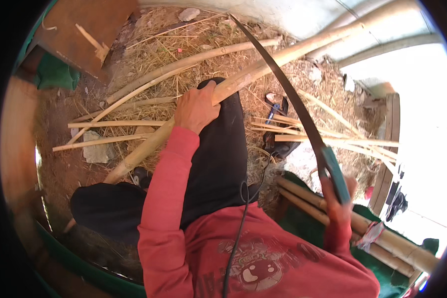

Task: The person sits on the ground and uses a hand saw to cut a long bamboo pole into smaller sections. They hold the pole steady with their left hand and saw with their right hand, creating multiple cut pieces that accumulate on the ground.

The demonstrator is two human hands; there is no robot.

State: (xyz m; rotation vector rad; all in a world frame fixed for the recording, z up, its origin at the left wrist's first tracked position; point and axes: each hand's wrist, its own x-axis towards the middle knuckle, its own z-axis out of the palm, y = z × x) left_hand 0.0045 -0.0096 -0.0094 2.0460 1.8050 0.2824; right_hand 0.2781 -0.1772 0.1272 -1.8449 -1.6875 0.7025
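A long, thick bamboo pole (243,79) slants across my raised knee, from the ground at lower left to the wall at upper right. My left hand (196,108) is closed round it beside the knee. In my right hand (338,193), slightly blurred, is the teal handle of a handsaw (297,102) with a long, narrow dark blade. The blade points up and away and crosses the pole in view, beyond the knee. Whether it touches the bamboo I cannot tell. The teeth are too small to make out.
Split bamboo strips (328,136) and thinner poles (184,62) lie on straw-covered ground. A grey stone (97,147) sits at left, and a brown board (79,37) stands at upper left. Tied bamboo poles (397,248) rest at lower right. A black cable (244,213) hangs before my shirt.
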